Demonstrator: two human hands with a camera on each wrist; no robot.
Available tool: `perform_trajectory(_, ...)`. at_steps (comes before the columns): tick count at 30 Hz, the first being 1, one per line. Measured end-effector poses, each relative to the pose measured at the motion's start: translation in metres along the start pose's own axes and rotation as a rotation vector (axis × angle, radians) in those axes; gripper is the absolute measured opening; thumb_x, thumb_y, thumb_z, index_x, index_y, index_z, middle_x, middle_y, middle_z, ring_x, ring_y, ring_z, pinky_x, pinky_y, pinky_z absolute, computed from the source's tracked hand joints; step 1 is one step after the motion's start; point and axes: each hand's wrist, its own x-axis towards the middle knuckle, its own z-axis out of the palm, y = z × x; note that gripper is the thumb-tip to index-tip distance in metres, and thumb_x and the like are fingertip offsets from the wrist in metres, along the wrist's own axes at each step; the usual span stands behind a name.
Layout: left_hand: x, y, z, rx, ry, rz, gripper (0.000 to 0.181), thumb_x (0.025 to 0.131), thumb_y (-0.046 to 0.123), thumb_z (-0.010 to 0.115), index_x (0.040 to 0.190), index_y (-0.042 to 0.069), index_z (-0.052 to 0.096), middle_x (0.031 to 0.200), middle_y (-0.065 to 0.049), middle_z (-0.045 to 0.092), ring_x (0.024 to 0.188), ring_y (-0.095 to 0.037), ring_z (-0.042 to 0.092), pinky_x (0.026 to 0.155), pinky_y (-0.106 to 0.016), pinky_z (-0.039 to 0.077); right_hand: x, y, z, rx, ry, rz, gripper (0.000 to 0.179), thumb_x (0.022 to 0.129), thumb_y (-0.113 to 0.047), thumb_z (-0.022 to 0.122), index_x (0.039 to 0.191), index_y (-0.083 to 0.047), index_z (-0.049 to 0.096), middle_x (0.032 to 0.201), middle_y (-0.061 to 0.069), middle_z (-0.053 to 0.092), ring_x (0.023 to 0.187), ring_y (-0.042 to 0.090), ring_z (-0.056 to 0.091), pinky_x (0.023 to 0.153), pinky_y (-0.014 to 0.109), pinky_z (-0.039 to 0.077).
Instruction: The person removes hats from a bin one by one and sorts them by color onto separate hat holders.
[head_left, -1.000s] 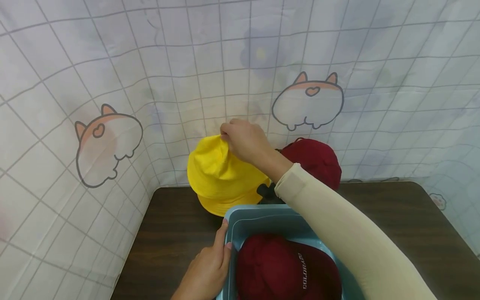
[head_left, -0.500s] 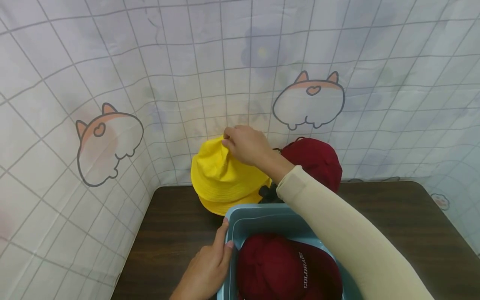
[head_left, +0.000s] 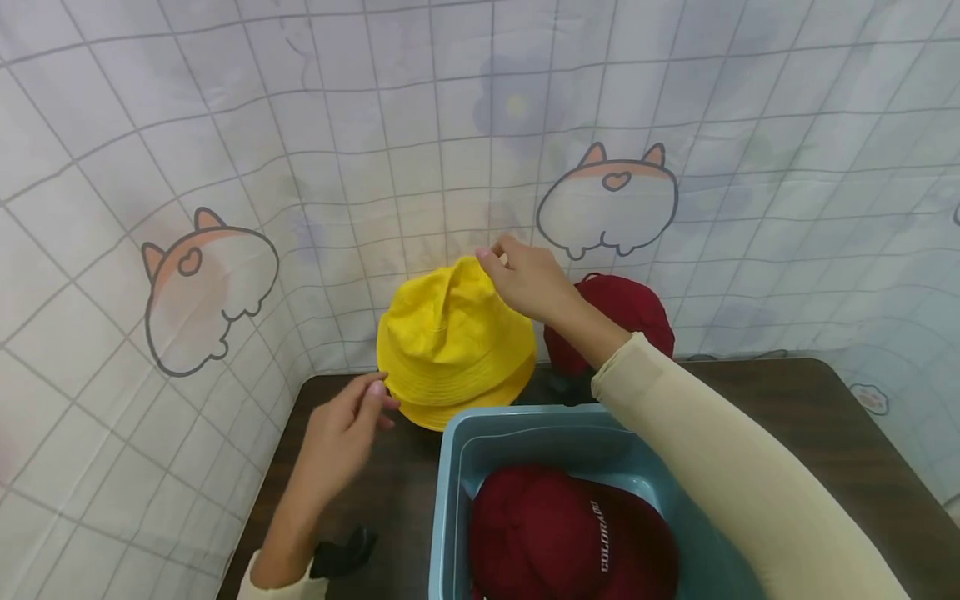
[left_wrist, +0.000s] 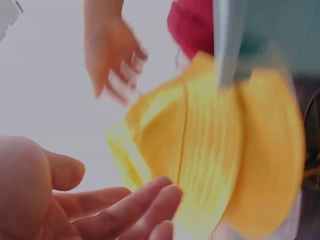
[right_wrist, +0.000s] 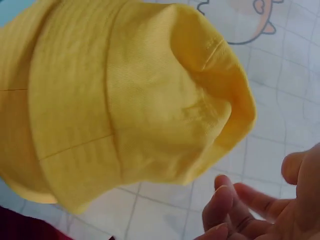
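Observation:
A yellow bucket hat (head_left: 457,325) with a dented crown stands at the back of the table, and a second yellow brim (left_wrist: 265,155) shows beneath its own. My left hand (head_left: 341,433) is at the left edge of the brim, fingers spread and slightly bent, holding nothing. Beside the top of the crown is my right hand (head_left: 528,279); its fingers are loosely bent and apart from the cloth in the right wrist view. A maroon baseball cap (head_left: 555,533) with white lettering lies in the blue plastic bin (head_left: 444,500) in front.
Another maroon cap (head_left: 626,312) sits behind my right forearm, against the grid-patterned wall cloth (head_left: 360,208). The dark wooden table (head_left: 757,400) extends to both sides of the bin. A black device (head_left: 345,554) is strapped at my left wrist.
My left hand has left the bin's rim and moved up and left to the hat's brim. My right hand has let go of the hat's crown and shifted right.

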Motion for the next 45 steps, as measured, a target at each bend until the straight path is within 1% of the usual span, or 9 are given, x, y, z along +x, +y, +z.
perform_trajectory(9, 0.072, -0.013, -0.03, -0.04, 0.034, -0.132, 0.057, 0.109, 0.052, 0.032, 0.142, 0.011, 0.056, 0.125, -0.014, 0.068, 0.107, -0.031, 0.066, 0.083, -0.04, 0.059, -0.013, 0.026, -0.002, 0.126, -0.126, 0.226, 0.046, 0.108, -0.052, 0.041, 0.129, -0.012, 0.053, 0.114, 0.014, 0.068, 0.089, 0.032, 0.063, 0.084, 0.041, 0.056)
perform_trajectory(13, 0.096, -0.018, -0.031, -0.053, -0.016, -0.198, 0.058, 0.109, 0.054, 0.033, 0.144, 0.012, 0.053, 0.134, -0.014, 0.062, 0.117, -0.034, 0.061, 0.089, -0.043, 0.056, -0.019, 0.036, 0.003, 0.114, -0.194, 0.284, 0.042, 0.108, -0.049, 0.043, 0.126, -0.012, 0.051, 0.113, 0.015, 0.067, 0.085, 0.033, 0.064, 0.079, 0.038, 0.058)
perform_trajectory(18, 0.117, -0.03, -0.022, -0.061, -0.083, -0.258, 0.052, 0.11, 0.048, 0.031, 0.137, 0.009, 0.052, 0.134, -0.019, 0.057, 0.115, -0.035, 0.057, 0.084, -0.037, 0.052, -0.024, 0.046, 0.01, 0.068, -0.247, 0.304, 0.037, 0.107, -0.04, 0.047, 0.127, -0.008, 0.048, 0.098, 0.015, 0.065, 0.075, 0.028, 0.063, 0.074, 0.035, 0.06)
perform_trajectory(22, 0.128, -0.039, -0.011, -0.072, -0.118, -0.309, 0.048, 0.111, 0.044, 0.029, 0.127, 0.005, 0.052, 0.131, -0.018, 0.056, 0.116, -0.035, 0.057, 0.088, -0.043, 0.054, -0.026, 0.053, 0.016, 0.093, -0.278, 0.315, 0.03, 0.107, -0.03, 0.05, 0.125, -0.007, 0.048, 0.089, 0.014, 0.063, 0.064, 0.023, 0.062, 0.066, 0.032, 0.059)
perform_trajectory(26, 0.134, -0.048, -0.004, -0.129, -0.129, -0.344, 0.046, 0.112, 0.04, 0.032, 0.133, 0.005, 0.053, 0.13, -0.018, 0.056, 0.118, -0.034, 0.058, 0.098, -0.048, 0.054, -0.024, 0.061, 0.024, 0.187, -0.295, 0.332, 0.024, 0.105, -0.024, 0.054, 0.122, -0.008, 0.048, 0.1, 0.017, 0.065, 0.062, 0.021, 0.06, 0.057, 0.024, 0.053)
perform_trajectory(30, 0.138, -0.054, 0.002, -0.17, -0.082, -0.333, 0.045, 0.111, 0.034, 0.039, 0.142, 0.003, 0.051, 0.135, -0.019, 0.056, 0.115, -0.031, 0.059, 0.096, -0.045, 0.055, -0.022, 0.069, 0.032, 0.302, -0.298, 0.348, 0.025, 0.104, -0.019, 0.057, 0.124, -0.009, 0.047, 0.113, 0.02, 0.066, 0.06, 0.019, 0.055, 0.052, 0.021, 0.045)
perform_trajectory(36, 0.14, -0.054, 0.008, -0.214, -0.012, -0.333, 0.046, 0.109, 0.024, 0.045, 0.15, 0.004, 0.043, 0.139, -0.021, 0.058, 0.113, -0.032, 0.062, 0.087, -0.036, 0.055, -0.024, 0.073, 0.038, 0.424, -0.266, 0.362, 0.022, 0.104, -0.016, 0.058, 0.121, -0.007, 0.048, 0.106, 0.02, 0.063, 0.054, 0.016, 0.047, 0.05, 0.021, 0.039)
perform_trajectory(40, 0.14, -0.052, 0.011, -0.256, 0.011, -0.364, 0.043, 0.109, 0.021, 0.047, 0.148, 0.005, 0.041, 0.139, -0.021, 0.057, 0.112, -0.033, 0.061, 0.093, -0.041, 0.055, -0.024, 0.077, 0.046, 0.369, -0.231, 0.347, 0.017, 0.104, -0.017, 0.06, 0.114, -0.007, 0.052, 0.094, 0.018, 0.061, 0.054, 0.017, 0.045, 0.049, 0.023, 0.041)
perform_trajectory(45, 0.14, -0.055, 0.017, -0.245, 0.054, -0.358, 0.035, 0.107, 0.019, 0.051, 0.139, 0.005, 0.044, 0.129, -0.021, 0.062, 0.096, -0.028, 0.061, 0.085, -0.039, 0.055, -0.024, 0.078, 0.059, 0.098, -0.145, 0.202, 0.008, 0.1, -0.014, 0.061, 0.097, -0.006, 0.06, 0.083, 0.01, 0.056, 0.063, 0.019, 0.051, 0.054, 0.024, 0.045)
